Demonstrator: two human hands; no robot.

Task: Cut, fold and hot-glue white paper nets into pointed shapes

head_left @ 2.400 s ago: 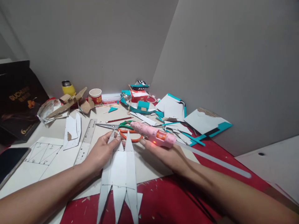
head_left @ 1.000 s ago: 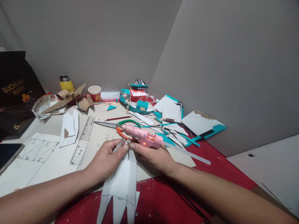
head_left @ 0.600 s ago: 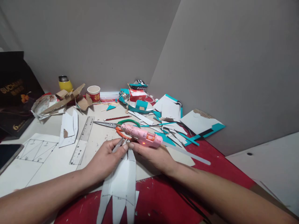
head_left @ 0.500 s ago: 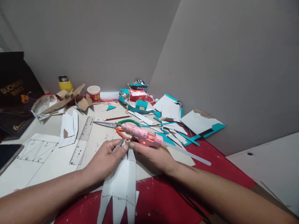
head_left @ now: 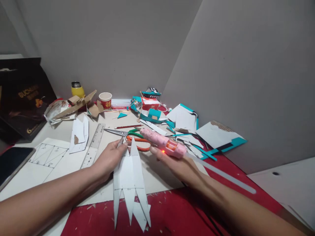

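Note:
My left hand (head_left: 110, 160) pinches the upper end of a folded white cardboard piece (head_left: 126, 173), whose points hang down past the table's front edge. In my right hand (head_left: 178, 165) is a pink hot glue gun (head_left: 161, 141), its orange light glowing and a long glue stick (head_left: 226, 175) sticking out of the back. The gun's nozzle points up and left, apart from the cardboard. Just beyond my hands lie scissors (head_left: 125, 133) with green and orange handles, partly covered by the gun. A clear ruler (head_left: 94, 144) lies left of them and a dark red pencil (head_left: 128, 127) behind.
White and teal cardboard scraps (head_left: 185, 121) pile up at the right. A paper cup (head_left: 105, 101), a yellow bottle (head_left: 77, 90) and torn brown cardboard (head_left: 76, 106) stand at the back. At left are a phone (head_left: 14, 164), a drawn sheet (head_left: 49, 154) and a black box (head_left: 27, 98).
My right hand has drawn away to the right with the glue gun, letting go of the cardboard's upper end. The cardboard's upper points have spread apart. The camera view has shifted slightly left.

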